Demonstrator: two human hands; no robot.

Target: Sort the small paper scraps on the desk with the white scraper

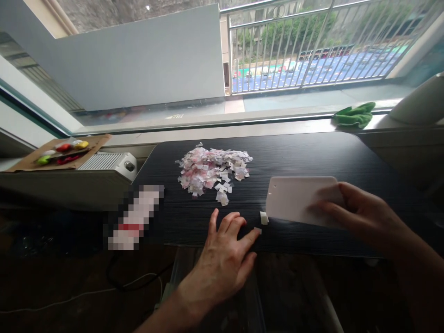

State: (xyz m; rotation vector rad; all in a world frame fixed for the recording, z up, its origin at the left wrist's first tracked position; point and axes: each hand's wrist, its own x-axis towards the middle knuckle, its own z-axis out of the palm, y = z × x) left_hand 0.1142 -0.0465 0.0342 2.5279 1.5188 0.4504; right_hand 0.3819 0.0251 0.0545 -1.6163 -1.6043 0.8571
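My right hand [357, 206] is closed round one end of a thin, whitish flat scraper [294, 196] with rounded corners, held tilted at the table's right side. My left hand [227, 247] is over the front part of the dark table [291, 157], palm down with its fingers spread. At its index fingertip is a small paper scrap [257, 230]. Between that finger and the scraper's left edge lies a small clump of paper pieces [264, 218]. A heap of white and pink cut paper bits [208, 169] lies beyond my left hand, with a few loose bits at its front.
A pixelated pale object [142, 212] is by the table's left edge. Further left, a white radiator [107, 162] bears brown cardboard [27, 157] with colourful small items. A green cloth [355, 115] rests on the windowsill. Cables [104, 291] run below the table.
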